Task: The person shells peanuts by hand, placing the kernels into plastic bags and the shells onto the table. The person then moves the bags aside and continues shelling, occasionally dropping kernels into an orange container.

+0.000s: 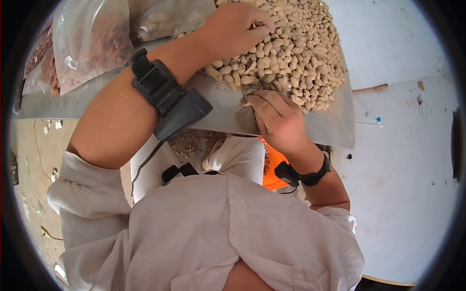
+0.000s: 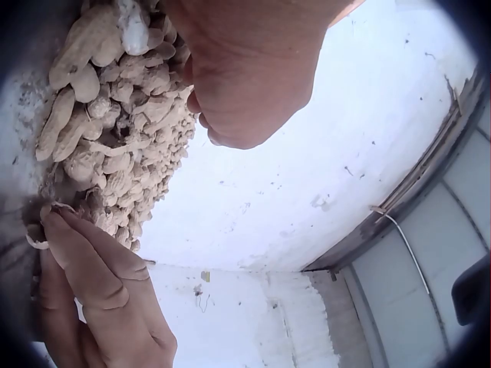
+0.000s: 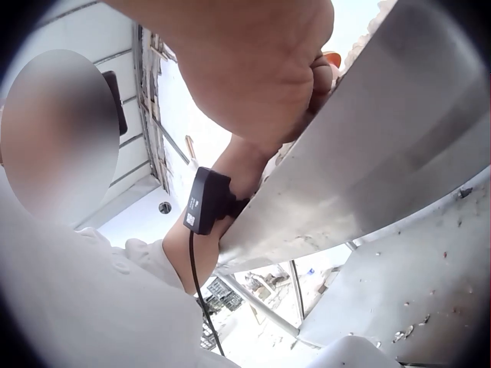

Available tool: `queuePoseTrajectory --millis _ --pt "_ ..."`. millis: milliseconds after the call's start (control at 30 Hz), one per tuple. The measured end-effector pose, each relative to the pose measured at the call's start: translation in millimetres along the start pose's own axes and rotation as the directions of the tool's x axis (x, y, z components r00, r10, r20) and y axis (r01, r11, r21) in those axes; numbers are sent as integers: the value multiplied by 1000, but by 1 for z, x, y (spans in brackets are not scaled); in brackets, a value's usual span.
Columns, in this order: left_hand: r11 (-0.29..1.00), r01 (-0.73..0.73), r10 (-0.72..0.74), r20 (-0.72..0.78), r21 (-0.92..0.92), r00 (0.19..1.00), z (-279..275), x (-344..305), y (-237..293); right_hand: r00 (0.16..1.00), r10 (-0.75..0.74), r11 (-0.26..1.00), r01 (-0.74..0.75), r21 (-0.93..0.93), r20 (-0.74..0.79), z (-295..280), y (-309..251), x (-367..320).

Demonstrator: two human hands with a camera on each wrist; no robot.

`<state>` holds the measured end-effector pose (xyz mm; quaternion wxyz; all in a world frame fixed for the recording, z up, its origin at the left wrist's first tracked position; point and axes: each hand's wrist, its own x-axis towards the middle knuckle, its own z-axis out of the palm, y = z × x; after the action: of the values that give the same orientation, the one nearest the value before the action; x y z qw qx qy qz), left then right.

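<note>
A large heap of unshelled peanuts lies on a plastic sheet. My left hand is over the heap's left part, fingers bent down; whether anything is between them cannot be made out. At the heap's near edge, my right hand pinches a peanut, and a bit of pale shell shows at its fingertips in the left wrist view. That hand's own fingertips are mostly hidden in the right wrist view.
Plastic bags of reddish kernels stand at the left, beside another clear bag. An orange container is below the table edge near my right forearm. The pale tabletop extends right. Shell bits litter the floor.
</note>
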<state>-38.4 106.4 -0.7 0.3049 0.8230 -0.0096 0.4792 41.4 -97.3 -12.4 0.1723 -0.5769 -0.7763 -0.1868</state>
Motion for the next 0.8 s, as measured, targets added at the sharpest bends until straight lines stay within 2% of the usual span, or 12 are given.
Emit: queuePoseTrajectory --millis 167,233,300,367,433,467,567,667,767,800 --pt "999 -25 25 10 -22 1000 -5 3 2 995 55 995 -48 87 -82 -12 -1 -3" --pt "996 77 -75 42 -43 996 -1 -3 -7 985 68 995 -54 86 -160 -30 -3 -5" --pt "988 142 -138 64 -61 988 -1 -5 -11 974 139 990 -139 12 -180 -59 -4 -13" --pt "982 170 -163 80 -81 983 0 -6 -9 921 273 949 -305 -76 -279 -81 -1 -24" --pt "994 78 -73 60 -82 996 -6 0 2 851 395 891 -447 -82 -346 -95 14 -48" --pt "996 33 -29 49 -83 998 -7 2 7 809 451 854 -514 -81 -378 -99 22 -61" --pt "995 66 -62 57 -70 996 -6 1 7 667 627 730 -683 5 -403 -104 36 -101" --pt "999 13 -11 47 -48 999 -4 2 2 644 655 685 -727 -49 -395 -101 47 -144" --pt "965 243 -228 146 -95 963 -11 4 16 616 669 628 -768 -126 -416 -101 50 -182" --pt "955 271 -250 165 -122 954 -10 5 16 597 676 605 -785 -137 -433 -101 49 -192"
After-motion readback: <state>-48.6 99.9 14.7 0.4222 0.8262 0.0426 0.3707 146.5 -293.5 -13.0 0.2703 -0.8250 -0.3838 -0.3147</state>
